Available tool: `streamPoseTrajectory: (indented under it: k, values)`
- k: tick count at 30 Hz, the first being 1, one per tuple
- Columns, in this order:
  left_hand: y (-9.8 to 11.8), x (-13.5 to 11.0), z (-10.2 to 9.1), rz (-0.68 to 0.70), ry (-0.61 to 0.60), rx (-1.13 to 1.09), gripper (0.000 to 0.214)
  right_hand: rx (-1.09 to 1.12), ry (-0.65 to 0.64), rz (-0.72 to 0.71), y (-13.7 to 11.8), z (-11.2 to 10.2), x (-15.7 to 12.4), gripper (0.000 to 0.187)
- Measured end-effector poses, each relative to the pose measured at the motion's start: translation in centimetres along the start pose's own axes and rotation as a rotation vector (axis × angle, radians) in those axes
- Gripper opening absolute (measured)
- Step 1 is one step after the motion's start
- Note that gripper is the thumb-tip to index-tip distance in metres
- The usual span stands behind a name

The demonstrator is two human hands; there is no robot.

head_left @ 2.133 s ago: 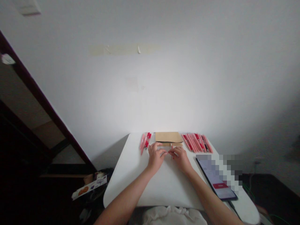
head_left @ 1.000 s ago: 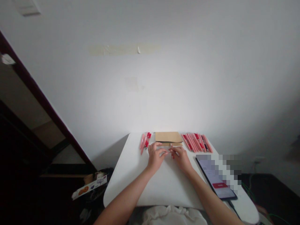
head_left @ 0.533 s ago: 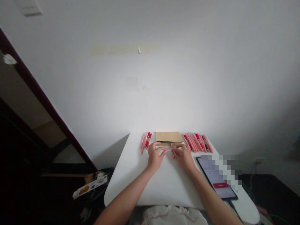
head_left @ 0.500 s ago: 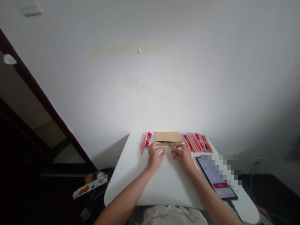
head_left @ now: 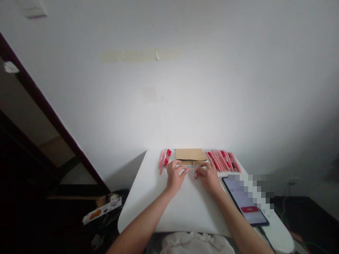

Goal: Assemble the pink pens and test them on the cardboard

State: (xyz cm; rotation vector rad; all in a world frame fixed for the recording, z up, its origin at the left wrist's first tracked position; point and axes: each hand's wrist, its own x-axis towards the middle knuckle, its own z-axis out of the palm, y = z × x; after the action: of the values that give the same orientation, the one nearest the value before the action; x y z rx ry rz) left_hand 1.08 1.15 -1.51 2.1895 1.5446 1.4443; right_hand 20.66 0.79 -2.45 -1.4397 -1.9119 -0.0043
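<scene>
Both my hands rest on a white table [head_left: 185, 211], close together in front of a flat brown cardboard box [head_left: 190, 154]. My left hand [head_left: 175, 176] pinches a thin pink pen part at its fingertips. In my right hand [head_left: 209, 176] is a small red-tipped pen piece [head_left: 195, 173], pinched and standing roughly upright. A short gap separates the two hands' fingertips. A few red and pink pens [head_left: 163, 159] lie left of the box. Several more pink and red pens [head_left: 222, 160] lie in a row to its right.
A tablet [head_left: 246, 204] with a lit screen lies on the table's right side. The white wall rises just behind the table. A printed box [head_left: 102, 211] lies on the dark floor to the left. A dark door frame runs down the left.
My hands have drawn slightly apart, the right one shifting a little to the right. The pen piece in it now stands clear between the hands.
</scene>
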Motion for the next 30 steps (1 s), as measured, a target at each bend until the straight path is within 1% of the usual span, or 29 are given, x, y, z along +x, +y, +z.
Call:
streamPoseTrajectory:
  k: [13,17,22,30]
  values:
    - [-0.1,0.0,0.0,-0.004,-0.002,-0.003,0.005,-0.059,-0.011,-0.028,-0.1,0.5,-0.3,0.022]
    - [0.0,0.0,-0.1,-0.001,0.003,-0.005,0.005,-0.017,0.041,-0.034,0.1,0.6,-0.2,0.024]
    - [0.0,0.0,-0.1,-0.004,0.004,0.003,0.004,0.048,0.102,-0.028,0.5,0.8,0.1,0.021]
    - [0.0,0.0,0.0,0.007,0.010,-0.005,0.004,0.064,0.082,-0.014,0.7,1.1,0.2,0.021]
